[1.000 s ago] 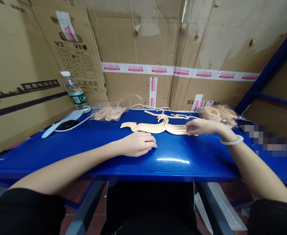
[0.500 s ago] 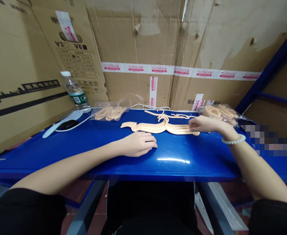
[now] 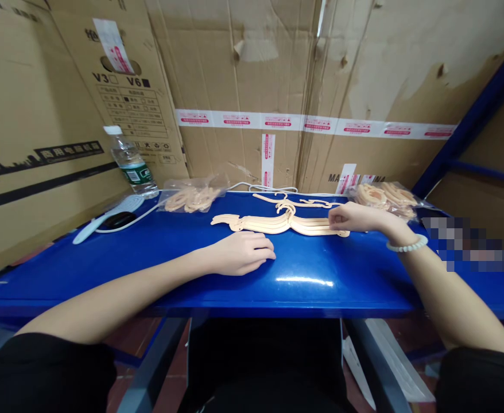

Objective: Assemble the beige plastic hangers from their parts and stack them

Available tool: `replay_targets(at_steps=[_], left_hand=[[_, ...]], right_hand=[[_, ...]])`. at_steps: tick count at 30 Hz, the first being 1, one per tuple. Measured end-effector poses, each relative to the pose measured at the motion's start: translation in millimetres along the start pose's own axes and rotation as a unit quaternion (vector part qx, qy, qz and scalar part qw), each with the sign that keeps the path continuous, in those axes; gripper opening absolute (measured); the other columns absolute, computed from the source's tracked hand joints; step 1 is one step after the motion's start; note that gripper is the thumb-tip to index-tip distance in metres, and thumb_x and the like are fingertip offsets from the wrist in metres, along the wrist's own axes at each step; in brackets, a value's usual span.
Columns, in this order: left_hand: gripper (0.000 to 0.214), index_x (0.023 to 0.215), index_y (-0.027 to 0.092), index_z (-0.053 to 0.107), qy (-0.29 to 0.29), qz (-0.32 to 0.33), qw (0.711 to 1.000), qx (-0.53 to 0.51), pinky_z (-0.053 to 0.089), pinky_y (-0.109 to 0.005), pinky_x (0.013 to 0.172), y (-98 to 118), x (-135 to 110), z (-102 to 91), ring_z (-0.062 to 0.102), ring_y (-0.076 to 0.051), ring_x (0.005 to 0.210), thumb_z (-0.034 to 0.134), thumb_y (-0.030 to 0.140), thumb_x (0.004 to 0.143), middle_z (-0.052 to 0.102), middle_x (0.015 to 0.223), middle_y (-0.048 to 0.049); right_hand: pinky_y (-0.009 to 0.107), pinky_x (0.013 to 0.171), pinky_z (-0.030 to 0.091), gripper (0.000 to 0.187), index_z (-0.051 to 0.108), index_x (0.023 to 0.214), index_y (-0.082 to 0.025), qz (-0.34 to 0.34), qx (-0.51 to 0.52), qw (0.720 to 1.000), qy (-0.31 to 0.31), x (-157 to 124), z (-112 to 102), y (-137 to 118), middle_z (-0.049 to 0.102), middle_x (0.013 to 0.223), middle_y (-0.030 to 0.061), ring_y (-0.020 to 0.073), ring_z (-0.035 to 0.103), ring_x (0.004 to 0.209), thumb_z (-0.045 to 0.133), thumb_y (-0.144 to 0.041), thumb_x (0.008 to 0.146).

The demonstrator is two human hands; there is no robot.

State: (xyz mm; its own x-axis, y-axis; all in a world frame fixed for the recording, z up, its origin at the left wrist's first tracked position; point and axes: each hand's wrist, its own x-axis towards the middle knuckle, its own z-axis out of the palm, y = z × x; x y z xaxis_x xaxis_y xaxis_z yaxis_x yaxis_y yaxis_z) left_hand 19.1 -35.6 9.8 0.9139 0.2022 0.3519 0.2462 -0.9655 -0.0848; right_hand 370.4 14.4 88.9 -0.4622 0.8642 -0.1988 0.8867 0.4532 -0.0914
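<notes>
A stack of cream-coloured folding clothes hangers (image 3: 264, 224) lies on the blue table, arms spread and hooks bunched in the middle. My right hand (image 3: 352, 218), a bead bracelet at its wrist, is at the stack's right end. Its fingers are curled closed on the hanger arms there; the fingertips are partly hidden. Nearer the table's front, my left hand (image 3: 245, 253) lies palm down with loosely stretched fingers and holds nothing. Behind the stack lies another cream hanger (image 3: 269, 199).
Clear bags of cream hanger parts lie at the back left (image 3: 192, 198) and back right (image 3: 383, 198). A water bottle (image 3: 135, 172), a pale blue long-handled item (image 3: 105, 221) and a dark oval object (image 3: 120, 219) are at left. Cardboard (image 3: 243, 74) walls the back.
The camera view has shifted very slightly. Both hands and the hangers look the same as before.
</notes>
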Motion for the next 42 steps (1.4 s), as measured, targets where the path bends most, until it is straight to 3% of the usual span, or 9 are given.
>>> replay_targets(at_steps=[8, 19, 27, 34, 42], left_hand=[[0.023, 0.113, 0.017, 0.065, -0.002, 0.002, 1.000, -0.002, 0.051, -0.033, 0.086, 0, 1, -0.8, 0.065, -0.021, 0.099, 0.047, 0.017, 0.099, 0.070, 0.112, -0.0101], [0.023, 0.113, 0.016, 0.065, 0.001, 0.004, 1.000, -0.002, 0.051, -0.033, 0.085, 0, 2, -0.6, 0.066, -0.022, 0.098, 0.046, 0.018, 0.100, 0.070, 0.111, -0.0102], [0.024, 0.113, 0.017, 0.065, -0.006, 0.000, 1.000, -0.001, 0.051, -0.033, 0.086, 1, 1, -1.5, 0.066, -0.021, 0.098, 0.045, 0.018, 0.100, 0.070, 0.112, -0.0102], [0.023, 0.112, 0.016, 0.066, 0.003, 0.001, 1.000, -0.010, 0.051, -0.033, 0.086, 0, 1, -1.0, 0.066, -0.021, 0.098, 0.046, 0.018, 0.100, 0.070, 0.111, -0.0103], [0.024, 0.112, 0.017, 0.066, 0.022, -0.017, 0.996, -0.085, 0.053, -0.034, 0.090, -4, 0, 4.5, 0.066, -0.021, 0.101, 0.046, 0.017, 0.100, 0.069, 0.111, -0.0108]], right_hand=[[0.026, 0.058, 0.038, 0.010, 0.063, 0.075, -0.018, -0.003, -0.021, 1.000, 0.011, -4, -5, -13, 0.067, 0.070, 0.0023, 0.0160, 0.056, 0.062, 0.054, -0.017, 0.079], [0.027, 0.058, 0.036, 0.009, 0.060, 0.076, -0.019, -0.018, -0.022, 0.999, 0.046, -1, -2, -1, 0.066, 0.073, 0.0032, 0.0160, 0.054, 0.063, 0.053, -0.022, 0.080], [0.029, 0.059, 0.036, 0.017, 0.062, 0.077, -0.018, -0.018, -0.038, 0.992, 0.116, -1, -4, 1, 0.067, 0.075, 0.0054, 0.0165, 0.055, 0.063, 0.049, -0.024, 0.086], [0.029, 0.065, 0.042, 0.021, 0.069, 0.093, -0.016, 0.002, -0.066, 0.981, 0.183, 8, 1, 12, 0.073, 0.084, 0.0084, 0.0208, 0.064, 0.071, 0.050, -0.026, 0.091], [0.034, 0.091, 0.051, 0.029, 0.067, 0.117, -0.013, 0.015, -0.061, 0.973, 0.222, 33, 20, 41, 0.074, 0.114, 0.0152, 0.0269, 0.070, 0.103, 0.049, -0.015, 0.093]])
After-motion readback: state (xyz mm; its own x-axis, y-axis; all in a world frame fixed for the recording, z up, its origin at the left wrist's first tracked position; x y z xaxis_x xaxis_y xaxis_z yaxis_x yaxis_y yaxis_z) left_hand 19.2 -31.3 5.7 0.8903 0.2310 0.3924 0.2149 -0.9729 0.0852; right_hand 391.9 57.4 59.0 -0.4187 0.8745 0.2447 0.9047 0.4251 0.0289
